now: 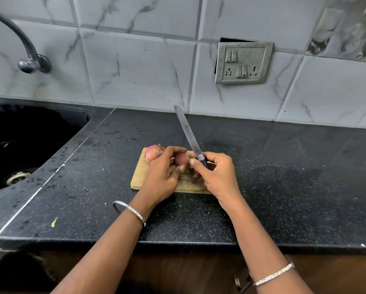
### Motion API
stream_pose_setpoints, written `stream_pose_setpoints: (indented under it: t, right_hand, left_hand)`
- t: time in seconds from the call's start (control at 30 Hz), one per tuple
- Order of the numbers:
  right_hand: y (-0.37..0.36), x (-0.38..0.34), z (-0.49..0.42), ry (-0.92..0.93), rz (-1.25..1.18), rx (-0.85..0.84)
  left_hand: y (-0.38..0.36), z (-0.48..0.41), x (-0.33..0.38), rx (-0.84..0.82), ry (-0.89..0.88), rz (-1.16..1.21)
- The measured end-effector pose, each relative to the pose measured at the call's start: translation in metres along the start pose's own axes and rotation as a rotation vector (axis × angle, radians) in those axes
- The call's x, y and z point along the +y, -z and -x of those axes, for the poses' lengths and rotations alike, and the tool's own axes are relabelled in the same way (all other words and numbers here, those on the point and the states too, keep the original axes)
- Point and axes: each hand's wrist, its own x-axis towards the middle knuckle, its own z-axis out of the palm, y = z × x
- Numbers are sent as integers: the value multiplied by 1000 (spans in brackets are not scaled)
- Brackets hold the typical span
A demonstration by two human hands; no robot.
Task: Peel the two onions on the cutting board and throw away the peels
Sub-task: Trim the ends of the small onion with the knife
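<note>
Fingers [173, 150] of the left hand [163, 177] curl over the top of the held onion [181, 159], and the thumb tucks under it, so the hand grips it over the cutting board [139, 177]; the right hand [217, 175] has its fingers [212, 160] wrapped round the dark handle of the knife [188, 134], with the thumb pushed up close to the onion's side; whether that thumb pinches a bit of skin cannot be told, as the spot is too small. The blade points up and away toward the wall, not at the onion. How much skin is off the held onion is hard to see; a few dry bits seem to lie on the board under the hands. The other onion [154, 152] sits on the far left corner of the board, just beside the left hand, with its skin on. The board lies on the black counter [283, 177]; the sink [29, 145] is off to the left with the tap [27, 52] above it; a switch plate [242, 62] hangs on the tiled wall.

The step in hand looks like peeling the held onion. The next move seems to call for catching loose skin between thumb and blade and pulling it off gently, with the sharp edge kept away from the left fingers; the other onion and the throwing away are not yet done.
</note>
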Motion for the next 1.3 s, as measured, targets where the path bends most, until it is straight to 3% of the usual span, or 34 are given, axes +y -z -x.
stream_pose_setpoints:
  t: [0.23, 0.43, 0.57, 0.87, 1.1, 1.3]
  right_hand:
    - [1, 2, 0, 195, 194, 2]
    - [2, 2, -1, 139, 122, 37]
    - [-1, 1, 0, 243, 280, 104]
    - [-6, 3, -1, 284, 435, 86]
    - [-8, -2, 2, 280, 418, 52]
    - [-16, -4, 4, 373, 592, 45]
  left_hand:
    - [2, 1, 5, 6, 15, 13]
    - [5, 3, 4, -25, 7, 36]
    - [5, 5, 6, -22, 30, 70]
    - [7, 4, 6, -76, 113, 260]
    - [13, 4, 9, -132, 221, 494]
    - [14, 2, 12, -144, 264, 559]
